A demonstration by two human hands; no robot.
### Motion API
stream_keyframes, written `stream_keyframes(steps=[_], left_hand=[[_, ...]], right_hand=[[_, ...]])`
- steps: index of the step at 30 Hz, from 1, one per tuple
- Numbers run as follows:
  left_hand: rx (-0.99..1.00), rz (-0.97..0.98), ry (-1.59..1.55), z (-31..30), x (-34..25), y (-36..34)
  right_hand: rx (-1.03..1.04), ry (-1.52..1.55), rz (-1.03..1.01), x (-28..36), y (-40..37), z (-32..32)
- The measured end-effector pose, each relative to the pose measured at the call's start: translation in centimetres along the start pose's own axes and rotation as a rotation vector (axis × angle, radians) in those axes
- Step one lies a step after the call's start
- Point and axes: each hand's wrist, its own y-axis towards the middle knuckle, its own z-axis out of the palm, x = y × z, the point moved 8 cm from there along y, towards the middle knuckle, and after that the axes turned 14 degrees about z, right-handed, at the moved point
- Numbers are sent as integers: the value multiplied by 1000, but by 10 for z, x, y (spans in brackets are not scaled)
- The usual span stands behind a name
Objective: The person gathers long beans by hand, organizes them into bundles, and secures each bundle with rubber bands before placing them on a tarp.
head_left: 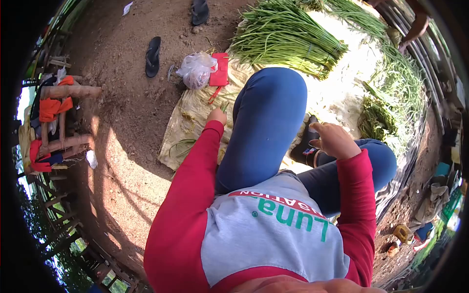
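My left hand [216, 116] reaches down past my raised left knee [268, 117] to the pale woven mat [193, 115]. I see only its back, and a bit of green stem shows just beyond its knuckles. My right hand [334, 140] hovers over a black boot [304, 145], fingers loosely curled, nothing in it. A big bundle of long green stalks [288, 34] lies on the mat ahead of my knees. More loose greens [395, 88] are heaped to the right.
A red case [220, 69] and a knotted plastic bag [197, 70] sit at the mat's far edge. Two dark sandals [153, 56] [200, 10] lie on bare earth. A wooden rack with orange cloths [56, 115] stands left. Another person's arm [416, 27] shows top right.
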Motion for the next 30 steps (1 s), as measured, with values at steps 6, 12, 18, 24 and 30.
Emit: stream_keyframes(steps=[6, 12, 18, 24, 30], left_hand=[[2, 204, -107, 24, -9, 48], [-1, 370, -159, -3, -28, 64], [-274, 665, -891, -142, -83, 8], [-140, 1357, -1193, -288, -284, -211], [692, 1073, -763, -305, -398, -383]], right_hand=[[-135, 26, -16, 6, 0, 2], [-154, 20, 4, 22, -11, -30], [-716, 994, -340, 8, -133, -143], [-1308, 1165, -445, -36, -243, -140], [-1354, 1339, -11, -82, -257, -91]])
